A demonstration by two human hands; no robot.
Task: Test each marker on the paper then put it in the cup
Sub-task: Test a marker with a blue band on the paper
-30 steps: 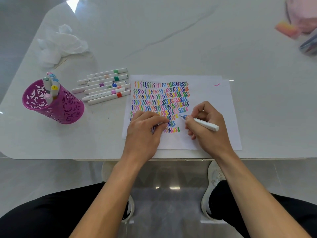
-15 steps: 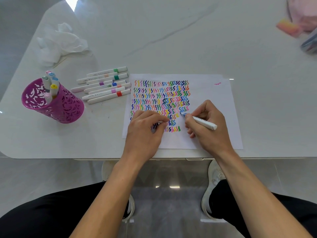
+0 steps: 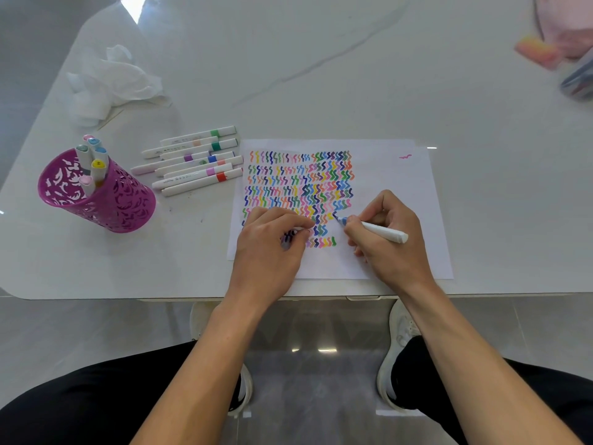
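Your right hand (image 3: 390, 248) grips the blue marker (image 3: 372, 230), fingers pinched around its barrel, tip touching the paper (image 3: 385, 175). Your left hand (image 3: 272, 248) rests curled on the paper at 9 o'clock of the tip, pinching a small white piece. The cup (image 3: 106, 200) stands on the bench (image 3: 321, 75) at 9 o'clock, well apart; spare markers (image 3: 192, 162) lie between.

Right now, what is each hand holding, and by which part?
The right hand holds a marker near its tip end, tip on the paper. The left hand pinches something small and white; what it is cannot be told.
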